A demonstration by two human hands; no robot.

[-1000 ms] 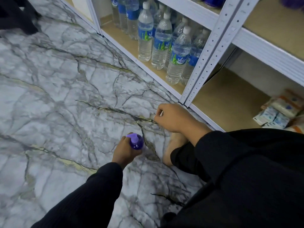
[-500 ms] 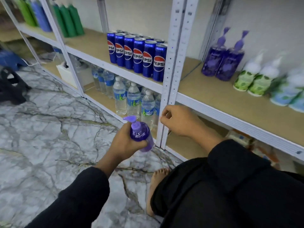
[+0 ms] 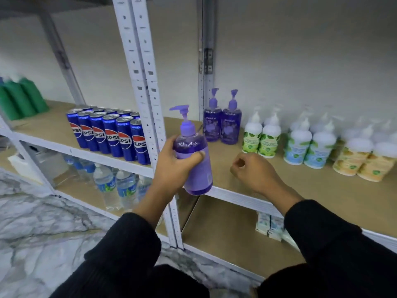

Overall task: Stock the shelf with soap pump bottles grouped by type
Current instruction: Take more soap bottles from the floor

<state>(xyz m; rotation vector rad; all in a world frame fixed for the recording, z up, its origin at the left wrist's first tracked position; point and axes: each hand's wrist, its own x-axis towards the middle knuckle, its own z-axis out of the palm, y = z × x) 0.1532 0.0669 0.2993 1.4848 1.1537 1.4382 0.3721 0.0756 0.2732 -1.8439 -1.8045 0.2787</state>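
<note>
The left hand (image 3: 171, 166) wraps round the middle of a translucent purple plastic pump bottle (image 3: 193, 155), holding it upright just in front of the tan board shelf (image 3: 300, 190), probably ready to join the two matching purple pump bottles (image 3: 222, 125) at the back. The right hand (image 3: 251, 171), curled in a loose fist and holding nothing, sits over the shelf's front. The white-capped bottles (image 3: 300, 143) farther right are too blurred to read, and a black sleeve (image 3: 322, 233) hides part of the pale packets (image 3: 266, 224) below.

Blue Pepsi cans (image 3: 109, 134) stand in two rows. Water bottles (image 3: 116, 186) stand below them. Green bottles (image 3: 21, 97) stand far left. Floor (image 3: 43, 233) is marble-patterned.
</note>
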